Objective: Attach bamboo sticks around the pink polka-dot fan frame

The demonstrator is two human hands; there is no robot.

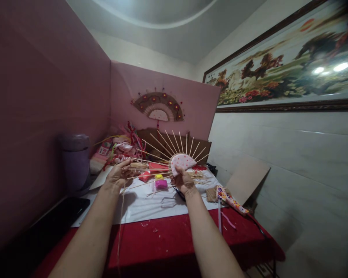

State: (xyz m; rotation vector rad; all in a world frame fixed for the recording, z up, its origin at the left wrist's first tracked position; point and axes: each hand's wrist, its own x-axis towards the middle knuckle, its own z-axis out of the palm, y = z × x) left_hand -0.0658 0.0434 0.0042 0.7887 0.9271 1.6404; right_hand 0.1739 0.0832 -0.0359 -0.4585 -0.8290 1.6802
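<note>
My right hand (185, 182) grips a handmade fan frame by its half-round base (183, 161), which is white with small red dots. Thin wooden sticks (174, 141) spread out from the base like rays, up and to the left. Beside the left-hand sticks, my left hand (119, 174) is closed in a pinch on a thin length of twine (121, 224). The twine hangs down past the table's front edge. How it meets the sticks is too small to make out. The frame is held above the white sheet.
On the white sheet (133, 214) lie red, yellow and magenta packets (161, 184) and loose sticks (201, 177). A purple tumbler (75, 164) and dark phone (66, 210) stand left. A flower-patterned glue gun (230, 199) lies right. A decorated fan (159, 106) hangs on the pink panel.
</note>
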